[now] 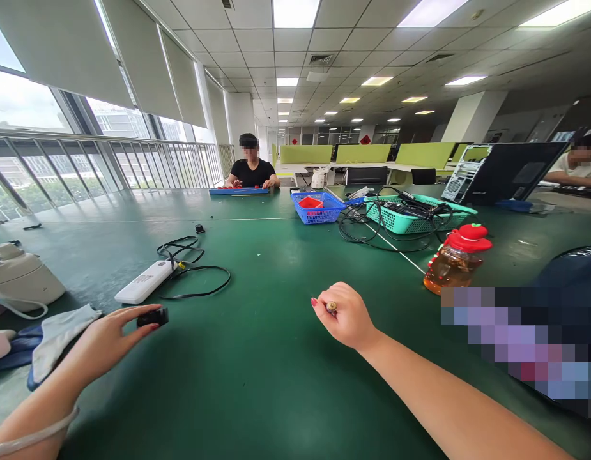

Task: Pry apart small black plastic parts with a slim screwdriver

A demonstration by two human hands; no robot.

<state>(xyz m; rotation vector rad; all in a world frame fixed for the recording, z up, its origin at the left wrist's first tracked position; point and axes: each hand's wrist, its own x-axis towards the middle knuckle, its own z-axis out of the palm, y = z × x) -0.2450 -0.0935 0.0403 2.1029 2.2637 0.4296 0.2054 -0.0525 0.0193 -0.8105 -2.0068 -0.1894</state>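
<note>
Head view: small black piece (152,317), boxy, held in left hand (110,338).

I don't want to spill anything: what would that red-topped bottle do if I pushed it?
The red-topped bottle may feel fairly heavy, since amber liquid shows inside. That liquid would probably slosh if you shoved it. Its clear, shiny sides look smooth, so it might be slippery.
</note>
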